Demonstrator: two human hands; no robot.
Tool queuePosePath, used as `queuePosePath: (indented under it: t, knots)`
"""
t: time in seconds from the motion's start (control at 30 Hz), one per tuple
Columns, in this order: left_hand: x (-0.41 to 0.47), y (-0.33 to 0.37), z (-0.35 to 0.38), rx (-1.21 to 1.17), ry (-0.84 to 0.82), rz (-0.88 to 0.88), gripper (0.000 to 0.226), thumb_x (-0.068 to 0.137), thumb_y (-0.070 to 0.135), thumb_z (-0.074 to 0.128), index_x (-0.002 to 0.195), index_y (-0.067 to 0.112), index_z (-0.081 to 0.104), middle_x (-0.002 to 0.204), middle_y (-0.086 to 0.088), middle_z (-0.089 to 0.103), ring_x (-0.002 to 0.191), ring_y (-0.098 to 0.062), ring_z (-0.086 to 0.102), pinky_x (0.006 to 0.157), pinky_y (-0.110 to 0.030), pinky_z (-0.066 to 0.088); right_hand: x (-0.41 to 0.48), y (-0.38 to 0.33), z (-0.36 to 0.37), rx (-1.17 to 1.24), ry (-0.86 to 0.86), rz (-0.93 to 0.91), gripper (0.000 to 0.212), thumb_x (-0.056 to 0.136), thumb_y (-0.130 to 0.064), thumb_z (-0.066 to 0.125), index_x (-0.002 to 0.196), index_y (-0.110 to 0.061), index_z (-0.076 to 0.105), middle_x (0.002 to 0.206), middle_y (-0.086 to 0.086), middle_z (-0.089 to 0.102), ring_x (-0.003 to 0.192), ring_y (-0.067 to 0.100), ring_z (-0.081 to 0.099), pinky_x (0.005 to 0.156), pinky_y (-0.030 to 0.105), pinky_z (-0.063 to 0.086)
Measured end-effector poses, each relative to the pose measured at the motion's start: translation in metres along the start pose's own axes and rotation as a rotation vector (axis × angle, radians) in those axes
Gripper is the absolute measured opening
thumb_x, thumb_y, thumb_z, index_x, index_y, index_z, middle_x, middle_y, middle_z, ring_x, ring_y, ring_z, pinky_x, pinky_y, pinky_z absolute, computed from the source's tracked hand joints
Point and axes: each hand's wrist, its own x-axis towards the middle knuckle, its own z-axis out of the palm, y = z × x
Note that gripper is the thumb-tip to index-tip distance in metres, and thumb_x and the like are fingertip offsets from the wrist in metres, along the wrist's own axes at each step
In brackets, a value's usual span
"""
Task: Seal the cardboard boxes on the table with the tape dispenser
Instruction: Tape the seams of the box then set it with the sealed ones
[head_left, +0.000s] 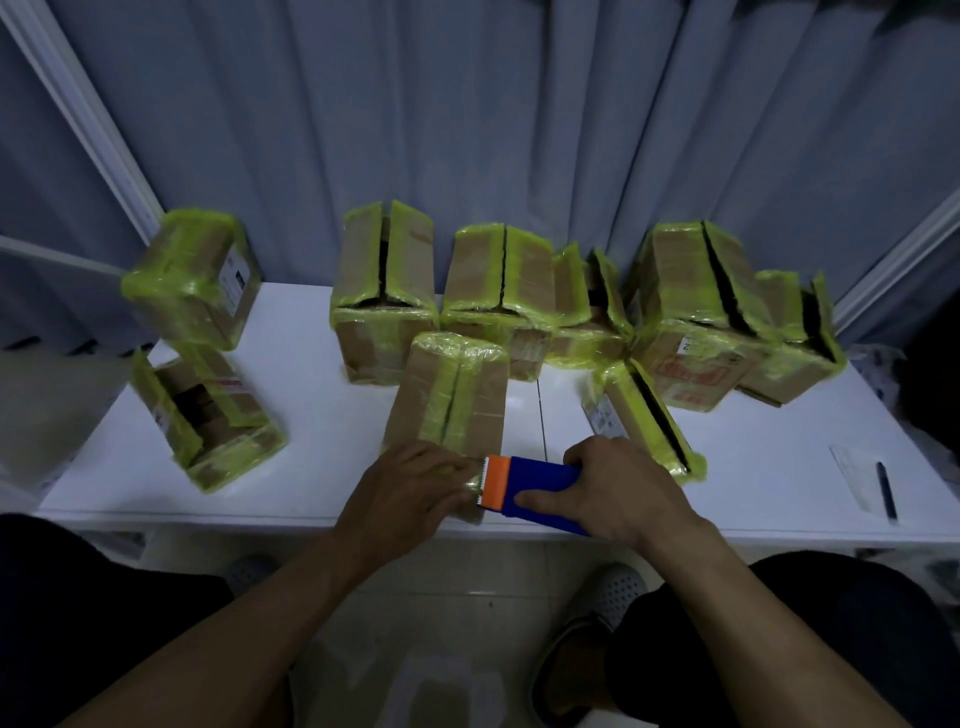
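Note:
A cardboard box (451, 395) with yellow-green tape along its top seam stands at the front middle of the white table (311, 426). My left hand (410, 483) presses on the box's near end with its fingers laid over the tape. My right hand (618, 488) grips the blue tape dispenser (540, 488), whose orange toothed cutter touches the box's near edge beside my left fingers. Several other taped cardboard boxes (384, 296) with slit-open tops stand in a row behind.
Two boxes are stacked at the left (195, 275). A low box (649, 415) lies just right of my right hand. A pen on a paper slip (883, 488) lies at the table's right front. Grey curtains hang behind. My feet show under the table edge.

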Motion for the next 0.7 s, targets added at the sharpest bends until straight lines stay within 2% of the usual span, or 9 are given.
queuePosePath:
  t: [0.1, 0.17, 0.27, 0.37, 0.5, 0.57, 0.7]
  knots:
    - [0.0, -0.005, 0.003, 0.039, 0.006, -0.016, 0.033, 0.095, 0.045, 0.053, 0.113, 0.026, 0.073, 0.106, 0.007, 0.071, 0.098, -0.011, 0.061, 0.083, -0.027, 0.051, -0.001, 0.003, 0.002, 0.036, -0.017, -0.004, 0.062, 0.068, -0.087, 0.066, 0.078, -0.026, 0.062, 0.071, -0.008, 0.063, 0.068, 0.006, 0.063, 0.059, 0.027, 0.052]
    - [0.001, -0.007, 0.003, 0.062, 0.006, -0.013, 0.027, 0.093, 0.041, 0.061, 0.111, 0.025, 0.073, 0.102, 0.007, 0.071, 0.095, -0.011, 0.061, 0.079, -0.026, 0.051, -0.004, 0.005, 0.003, 0.063, -0.018, -0.012, 0.062, 0.068, -0.087, 0.066, 0.076, -0.026, 0.062, 0.07, -0.008, 0.063, 0.066, 0.005, 0.063, 0.058, 0.027, 0.052]
    - [-0.001, -0.011, 0.002, 0.058, -0.011, -0.012, 0.026, 0.086, 0.032, 0.076, 0.111, 0.024, 0.073, 0.103, 0.006, 0.071, 0.095, -0.012, 0.062, 0.08, -0.028, 0.053, -0.007, 0.009, 0.004, 0.122, -0.025, -0.021, 0.064, 0.065, -0.088, 0.066, 0.074, -0.024, 0.065, 0.068, -0.007, 0.066, 0.063, 0.006, 0.064, 0.063, 0.034, 0.059]
    - [-0.003, -0.014, 0.0, 0.055, 0.007, -0.02, 0.024, 0.091, 0.033, 0.068, 0.111, 0.023, 0.073, 0.104, 0.005, 0.07, 0.097, -0.013, 0.061, 0.08, -0.03, 0.054, -0.013, 0.02, -0.001, 0.183, -0.026, -0.009, 0.069, 0.061, -0.088, 0.068, 0.07, -0.02, 0.066, 0.064, -0.002, 0.066, 0.059, 0.008, 0.064, 0.062, 0.036, 0.056]
    - [-0.002, -0.013, -0.003, 0.059, -0.009, -0.016, 0.034, 0.095, 0.041, 0.05, 0.111, 0.023, 0.074, 0.105, 0.005, 0.07, 0.099, -0.014, 0.06, 0.083, -0.03, 0.053, -0.019, 0.033, -0.003, 0.24, -0.028, 0.022, 0.066, 0.061, -0.084, 0.074, 0.068, -0.019, 0.067, 0.062, -0.003, 0.065, 0.059, 0.006, 0.064, 0.057, 0.032, 0.051]
    - [-0.003, -0.013, -0.005, 0.052, -0.01, 0.005, 0.032, 0.096, 0.039, 0.051, 0.111, 0.021, 0.073, 0.105, 0.005, 0.069, 0.099, -0.014, 0.059, 0.085, -0.029, 0.05, -0.02, 0.036, -0.002, 0.271, -0.042, 0.02, 0.066, 0.061, -0.083, 0.075, 0.07, -0.019, 0.069, 0.064, -0.003, 0.067, 0.06, 0.006, 0.065, 0.059, 0.032, 0.053]
    - [-0.004, -0.022, -0.01, 0.011, 0.002, 0.045, 0.019, 0.095, 0.026, 0.064, 0.11, 0.018, 0.071, 0.107, 0.004, 0.066, 0.101, -0.016, 0.057, 0.091, -0.031, 0.046, -0.022, 0.047, -0.004, 0.316, -0.052, 0.055, 0.064, 0.06, -0.082, 0.077, 0.072, -0.019, 0.071, 0.065, -0.005, 0.068, 0.062, 0.004, 0.066, 0.058, 0.03, 0.053]
